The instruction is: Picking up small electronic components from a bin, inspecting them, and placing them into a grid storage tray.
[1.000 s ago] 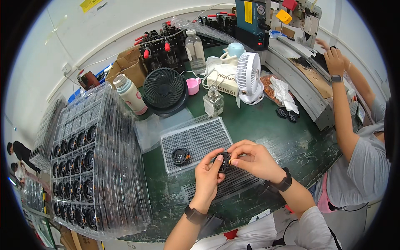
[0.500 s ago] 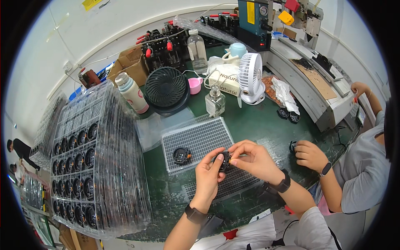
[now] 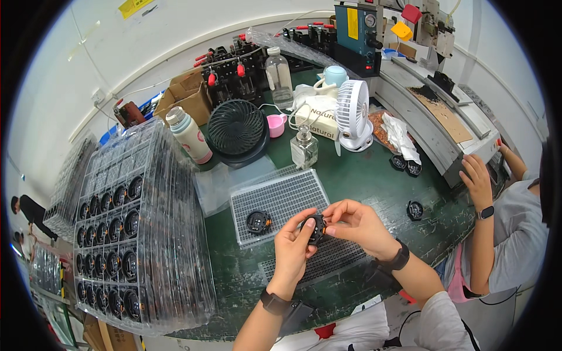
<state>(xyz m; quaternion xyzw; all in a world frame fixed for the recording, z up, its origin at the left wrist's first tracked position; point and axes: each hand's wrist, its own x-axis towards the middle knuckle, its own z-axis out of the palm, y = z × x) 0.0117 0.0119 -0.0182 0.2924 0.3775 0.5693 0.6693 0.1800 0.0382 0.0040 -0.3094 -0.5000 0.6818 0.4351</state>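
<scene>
Black round part: it sits between the worker's two hands, raised a little over the near sheet, I'd judge so both sides of it can be reached.
Left hand: clamped on the part, thumb laid across the face and fingers behind, apparently the steadying grip.
Right hand: thumb and fingers closed on the part's right edge, by an orange bit; whether some small piece is pinched there too, I cannot tell.
Far sheet: pale-edged, covered in rows of small dark pieces, lying just beyond the hands, likely for easy reach.
Second round part: resting on the far sheet's left side, probably parked there to be close by.
Near sheet: under the hands, partly hidden by them.
Clear trays: piled at left on the tabletop, round parts seated in rows of pockets, which presumably keeps them from knocking together.
Black fan: behind the sheets, grille toward the worker, perhaps for a breeze.
Lone round part: at right, apart from the sheets, near a co-worker's hand.
</scene>
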